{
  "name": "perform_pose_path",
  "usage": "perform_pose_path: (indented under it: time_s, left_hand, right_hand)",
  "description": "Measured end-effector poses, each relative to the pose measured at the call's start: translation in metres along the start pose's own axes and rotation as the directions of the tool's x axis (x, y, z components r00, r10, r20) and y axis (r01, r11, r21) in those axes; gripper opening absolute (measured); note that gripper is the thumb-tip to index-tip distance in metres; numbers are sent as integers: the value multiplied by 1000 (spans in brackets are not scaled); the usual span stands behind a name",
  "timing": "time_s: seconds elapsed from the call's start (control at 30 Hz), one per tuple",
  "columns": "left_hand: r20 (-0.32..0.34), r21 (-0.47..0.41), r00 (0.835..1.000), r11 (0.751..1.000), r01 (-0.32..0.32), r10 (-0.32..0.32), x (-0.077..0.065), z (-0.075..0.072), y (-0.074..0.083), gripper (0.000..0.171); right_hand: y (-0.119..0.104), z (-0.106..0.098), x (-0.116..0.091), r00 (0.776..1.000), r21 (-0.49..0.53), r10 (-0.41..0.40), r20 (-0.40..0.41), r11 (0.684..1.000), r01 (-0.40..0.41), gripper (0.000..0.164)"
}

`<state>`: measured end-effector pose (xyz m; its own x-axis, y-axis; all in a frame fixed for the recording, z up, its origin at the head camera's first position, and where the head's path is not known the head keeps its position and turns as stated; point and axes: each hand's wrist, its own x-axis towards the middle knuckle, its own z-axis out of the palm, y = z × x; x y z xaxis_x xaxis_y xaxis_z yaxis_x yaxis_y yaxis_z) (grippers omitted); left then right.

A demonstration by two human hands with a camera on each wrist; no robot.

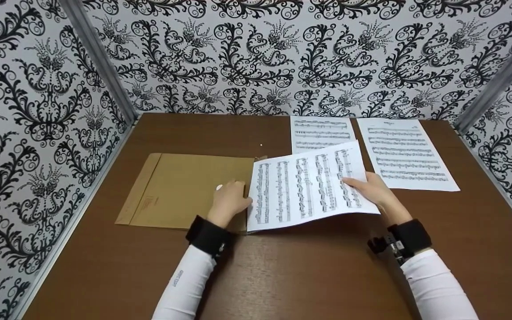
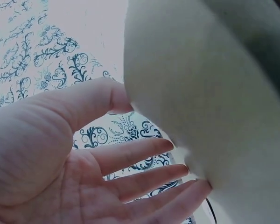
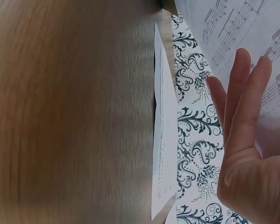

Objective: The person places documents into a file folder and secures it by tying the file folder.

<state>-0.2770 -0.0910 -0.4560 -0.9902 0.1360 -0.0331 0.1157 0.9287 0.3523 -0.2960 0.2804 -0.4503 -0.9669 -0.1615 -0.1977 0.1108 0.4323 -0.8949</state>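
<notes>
A brown paper envelope [image 1: 196, 189] lies on the left of the table, its right end under my left hand [image 1: 230, 201]. The fingers grip that end, with the thumb beside the edge of a music sheet [image 1: 302, 186]; in the left wrist view, thumb and fingertips meet the envelope [image 2: 210, 93]. My right hand [image 1: 377, 193] holds the sheet by its right edge, thumb on the printed face and the other fingers behind. In the right wrist view those fingers [image 3: 247, 107] extend along its back. The sheet slopes up to the right, its left edge at the envelope's mouth.
Two more music sheets lie at the back right, one [image 1: 320, 131] partly covered by the held sheet, the other [image 1: 405, 153] fully in view. Patterned walls [image 1: 256, 58] enclose the brown table [image 1: 282, 275] at the back and sides. A white disc [image 1: 219, 187] sits on the envelope.
</notes>
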Motion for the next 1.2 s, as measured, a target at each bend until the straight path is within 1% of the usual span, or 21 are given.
perform_pose_path:
  time_s: [0.27,0.4,0.57,0.8,0.93,1.07,1.2]
  left_hand:
    - [-17,-19,1000,1000,-21,21,0,-2,2,36]
    - [-18,-21,1000,999,-24,24,-1,-3,2,35]
    - [-20,-25,999,999,-28,27,-1,-4,3,33]
    - [-43,-40,998,998,-43,41,-3,-1,4,24]
    - [-48,-42,998,998,-42,40,-3,-1,6,20]
    - [-78,-36,996,998,-55,52,-3,1,7,15]
    - [-108,-18,992,998,-67,65,-2,3,7,13]
  right_hand:
    - [-3,1,1,1000,-5,5,-31,1000,-5,54]
    - [-3,1,3,999,33,23,-44,999,-22,53]
    - [-2,3,2,999,56,32,-26,998,-31,54]
    - [-3,9,-6,999,62,29,24,998,-31,53]
    - [-3,14,-9,999,76,39,19,996,-41,53]
    - [-1,20,-11,998,77,56,7,995,-56,54]
    - [0,26,-11,998,115,52,31,992,-55,53]
